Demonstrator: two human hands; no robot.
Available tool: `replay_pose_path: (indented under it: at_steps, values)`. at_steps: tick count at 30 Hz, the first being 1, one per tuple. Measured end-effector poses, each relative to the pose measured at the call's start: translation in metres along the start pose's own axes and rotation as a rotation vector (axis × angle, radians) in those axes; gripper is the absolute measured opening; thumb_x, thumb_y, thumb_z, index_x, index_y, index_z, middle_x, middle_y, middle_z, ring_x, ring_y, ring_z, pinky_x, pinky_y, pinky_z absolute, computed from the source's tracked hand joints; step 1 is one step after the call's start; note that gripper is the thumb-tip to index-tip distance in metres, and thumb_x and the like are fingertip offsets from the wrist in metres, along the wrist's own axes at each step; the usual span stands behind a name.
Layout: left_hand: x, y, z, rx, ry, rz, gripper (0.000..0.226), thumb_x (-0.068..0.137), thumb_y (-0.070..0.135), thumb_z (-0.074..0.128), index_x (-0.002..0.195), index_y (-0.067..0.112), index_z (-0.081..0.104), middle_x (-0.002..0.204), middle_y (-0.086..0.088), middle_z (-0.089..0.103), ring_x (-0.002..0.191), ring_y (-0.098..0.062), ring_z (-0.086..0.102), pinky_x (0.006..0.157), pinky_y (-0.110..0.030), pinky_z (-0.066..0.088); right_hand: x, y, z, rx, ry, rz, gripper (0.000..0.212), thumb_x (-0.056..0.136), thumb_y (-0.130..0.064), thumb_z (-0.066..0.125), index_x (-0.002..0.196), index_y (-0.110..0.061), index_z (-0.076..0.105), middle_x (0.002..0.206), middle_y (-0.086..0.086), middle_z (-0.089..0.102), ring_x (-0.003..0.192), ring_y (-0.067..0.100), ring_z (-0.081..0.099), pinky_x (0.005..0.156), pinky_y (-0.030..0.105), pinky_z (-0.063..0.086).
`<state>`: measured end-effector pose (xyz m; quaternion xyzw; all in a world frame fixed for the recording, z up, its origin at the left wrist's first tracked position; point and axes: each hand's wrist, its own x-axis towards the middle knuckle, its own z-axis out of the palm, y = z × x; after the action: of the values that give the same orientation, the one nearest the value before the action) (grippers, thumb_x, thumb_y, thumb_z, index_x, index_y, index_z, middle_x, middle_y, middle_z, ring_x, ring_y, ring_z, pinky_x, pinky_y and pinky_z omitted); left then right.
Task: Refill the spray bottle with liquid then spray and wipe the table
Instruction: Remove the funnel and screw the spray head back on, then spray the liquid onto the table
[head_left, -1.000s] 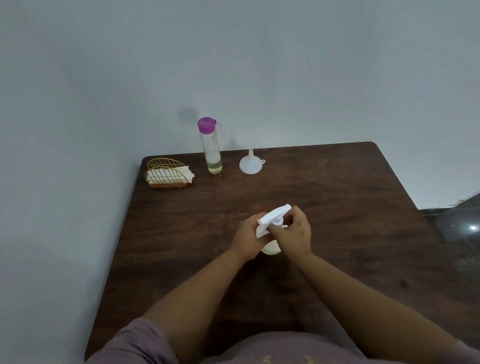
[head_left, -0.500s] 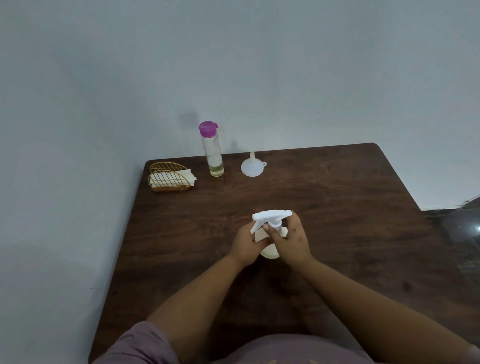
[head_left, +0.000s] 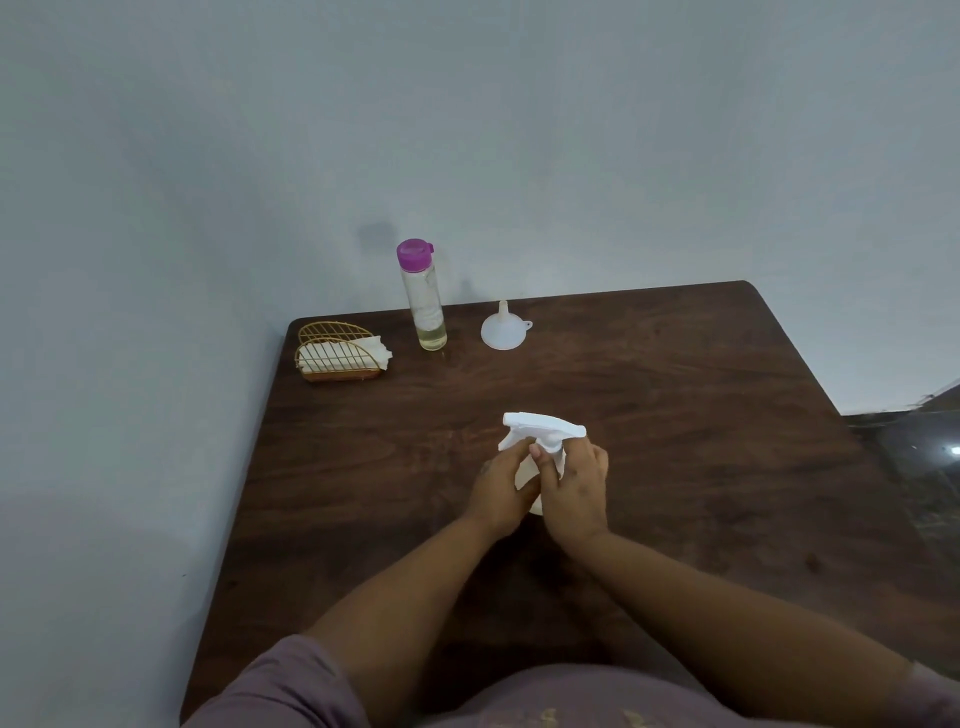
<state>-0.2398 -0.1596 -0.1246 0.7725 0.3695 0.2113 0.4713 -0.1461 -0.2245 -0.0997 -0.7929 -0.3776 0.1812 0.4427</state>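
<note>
A white spray bottle (head_left: 540, 431) stands in the middle of the dark wooden table (head_left: 675, 415). Its trigger head lies level, nozzle to the left. My left hand (head_left: 501, 491) wraps the bottle's body from the left. My right hand (head_left: 576, 488) grips the collar under the trigger head, and together the hands hide most of the body. At the back stands a clear tall bottle (head_left: 423, 301) with a purple cap and a little yellowish liquid at the bottom. A white funnel (head_left: 504, 328) rests upside down to its right.
A gold wire holder (head_left: 337, 353) with white tissues sits at the table's back left corner. Pale walls close in behind and on the left. Past the table's right edge lies a dark floor area.
The trigger head has turned: it pointed up to the right, and now lies level with the nozzle to the left. Both hands stay on the bottle.
</note>
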Motion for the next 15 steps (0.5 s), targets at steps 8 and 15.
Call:
replay_pose_path:
  at_steps: [8, 15]
  values:
    - [0.006, 0.001, -0.013, 0.069, -0.136, 0.017, 0.04, 0.093, 0.032, 0.061, 0.132, 0.028, 0.053, 0.129, 0.008, 0.061, 0.118, -0.012, 0.056, 0.098, -0.031, 0.045, 0.043, 0.01, -0.043, -0.119, -0.627, -0.221, 0.041, 0.095, -0.046, 0.047, 0.133, -0.029, 0.047, 0.13, -0.01, 0.041, 0.124, 0.014, 0.03, 0.104, 0.036, 0.034]
    - [-0.001, 0.001, -0.006, 0.112, -0.068, 0.039, 0.031, 0.088, 0.024, 0.056, 0.119, 0.017, 0.06, 0.115, 0.005, 0.066, 0.105, -0.014, 0.061, 0.082, -0.023, 0.042, 0.001, 0.012, -0.008, -0.068, -0.181, -0.006, 0.055, 0.087, -0.061, 0.044, 0.11, -0.012, 0.055, 0.112, -0.006, 0.053, 0.117, 0.015, 0.04, 0.099, 0.047, 0.038]
